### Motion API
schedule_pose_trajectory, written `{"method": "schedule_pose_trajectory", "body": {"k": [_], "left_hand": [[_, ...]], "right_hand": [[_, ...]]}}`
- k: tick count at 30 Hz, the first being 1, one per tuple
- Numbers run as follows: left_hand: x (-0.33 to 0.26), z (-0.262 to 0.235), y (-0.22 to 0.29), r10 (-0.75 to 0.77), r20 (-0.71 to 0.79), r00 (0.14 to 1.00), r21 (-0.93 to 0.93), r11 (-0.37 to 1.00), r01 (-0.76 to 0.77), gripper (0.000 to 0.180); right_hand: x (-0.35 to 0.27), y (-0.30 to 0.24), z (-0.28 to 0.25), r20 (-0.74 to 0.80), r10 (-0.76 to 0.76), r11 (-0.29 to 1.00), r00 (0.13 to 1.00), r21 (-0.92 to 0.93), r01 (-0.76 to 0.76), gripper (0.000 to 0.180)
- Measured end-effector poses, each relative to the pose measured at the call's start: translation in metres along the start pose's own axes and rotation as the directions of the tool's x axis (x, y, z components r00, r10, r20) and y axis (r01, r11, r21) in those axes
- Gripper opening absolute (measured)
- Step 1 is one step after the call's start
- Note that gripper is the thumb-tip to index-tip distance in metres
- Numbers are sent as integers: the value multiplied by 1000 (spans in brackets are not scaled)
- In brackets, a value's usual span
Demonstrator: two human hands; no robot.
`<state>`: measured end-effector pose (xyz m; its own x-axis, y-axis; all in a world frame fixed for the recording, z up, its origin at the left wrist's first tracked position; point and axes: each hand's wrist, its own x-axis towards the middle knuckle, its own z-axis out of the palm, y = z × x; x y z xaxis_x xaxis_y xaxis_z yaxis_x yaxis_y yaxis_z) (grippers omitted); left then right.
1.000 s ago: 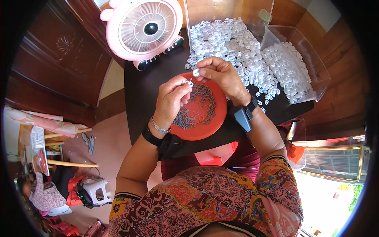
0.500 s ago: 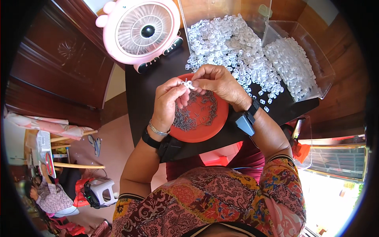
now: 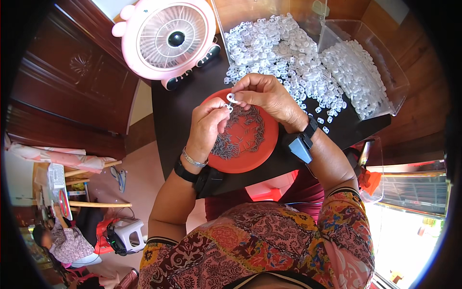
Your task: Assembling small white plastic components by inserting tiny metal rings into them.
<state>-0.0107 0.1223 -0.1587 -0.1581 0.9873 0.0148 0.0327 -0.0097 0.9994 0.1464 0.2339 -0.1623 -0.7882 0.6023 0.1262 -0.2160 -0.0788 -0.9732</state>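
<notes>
Above a round orange basin (image 3: 243, 164) my two hands meet, fingertips almost touching. My left hand (image 3: 204, 126) pinches a small white plastic piece with holes (image 3: 228, 108). In the fingertips of my right hand (image 3: 268, 100) is a second white plastic piece (image 3: 232, 98), just above the first. A thin grey pin or screw seems to show between the two pieces, too small to be sure. Many small grey metal screws or pins (image 3: 226, 148) lie scattered in the basin. White two-holed plastic pieces (image 3: 288, 58) are heaped on the dark table beyond my right hand.
A pink fan (image 3: 175, 38) stands at the table's far left. At the far right, a clear plastic bin (image 3: 397, 98) holds more white pieces. Behind the heap is another clear container. On the floor at left are slippers (image 3: 118, 179) and a stool (image 3: 127, 236); a person sits beyond.
The white pieces, close together before, now show apart, the right-hand one raised and turned with its hole visible. The whole view has shifted slightly.
</notes>
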Motion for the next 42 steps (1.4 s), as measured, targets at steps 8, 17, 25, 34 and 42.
{"method": "schedule_pose_trajectory", "body": {"k": [8, 17, 25, 34, 42], "left_hand": [[0, -1, 1, -11, 2, 1000, -27, 1000, 11, 20], [-1, 1, -6, 8, -20, 1000, -57, 998, -9, 19], [0, 1, -6, -25, -26, 999, -104, 994, 22, 27], [2, -3, -9, -81, -15, 997, -65, 995, 80, 29], [1, 1, -8, -3, -54, 999, -55, 998, 0, 25]], "right_hand": [[-1, 0, 5, -28, -49, 991, 998, -125, 45, 11], [-3, 0, 13, 17, -58, 990, 998, -125, 59, 15], [-4, 0, 15, 104, -120, 965, 987, -222, 141, 25], [-7, -2, 20, 89, -218, 888, 972, -395, 235, 24], [-5, 6, 19, 49, -192, 949, 980, -246, 199, 20]]}}
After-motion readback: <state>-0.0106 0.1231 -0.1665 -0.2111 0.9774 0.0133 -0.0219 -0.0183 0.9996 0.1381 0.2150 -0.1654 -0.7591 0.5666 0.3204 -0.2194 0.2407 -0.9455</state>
